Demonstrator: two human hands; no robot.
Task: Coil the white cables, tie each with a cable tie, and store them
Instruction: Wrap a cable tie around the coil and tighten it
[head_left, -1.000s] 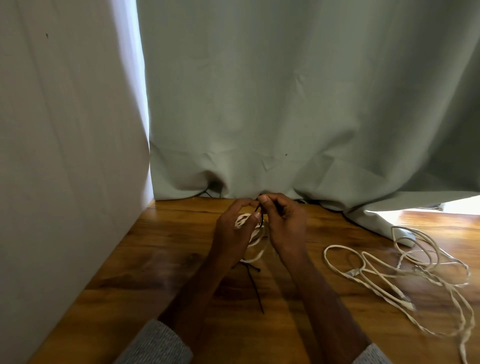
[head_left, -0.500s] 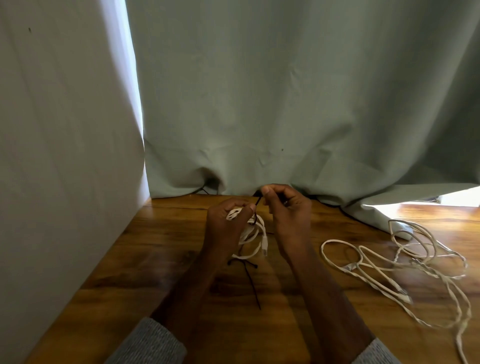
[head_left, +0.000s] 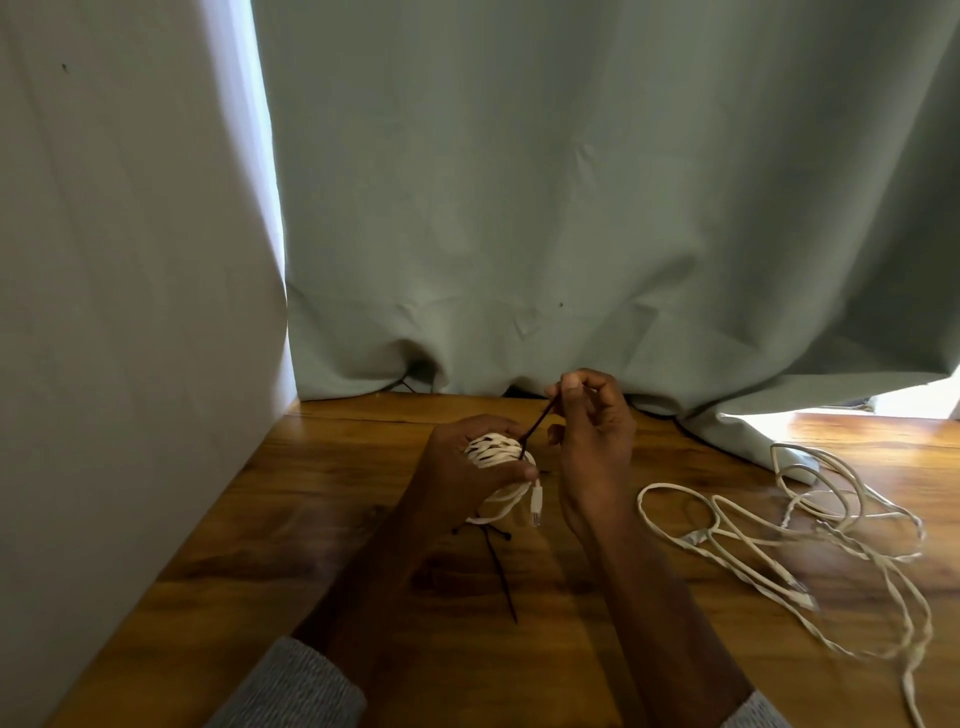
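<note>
While the left hand (head_left: 462, 467) grips the coil (head_left: 496, 449) of white cable, fingers and thumb curled round the bundle, the right hand (head_left: 592, 431) pinches the free end of a black tie (head_left: 537, 422) between thumb and forefinger. The tie runs taut from the pinch, down and to the left, to the top of the coil. The remaining right fingers are curled loosely toward the palm.

Both hands are held above the table (head_left: 322, 519), near its far edge. A short length of cable hangs from the underside of the coil, and its plug (head_left: 536, 506) dangles between the two wrists.

Below the left hand, spare ties (head_left: 498, 566) lie on the table: one long black strip points toward the near edge, with shorter pieces crossing its far end.

A loose cable (head_left: 810, 540), uncoiled, sprawls in open loops on the table, well apart from the right hand on its right side. Its far loops touch the hem of the curtain (head_left: 571, 208), which hangs behind the table. A pale wall (head_left: 130, 312) closes off the left side. Grey sleeves (head_left: 301, 691) show at the bottom edge.
</note>
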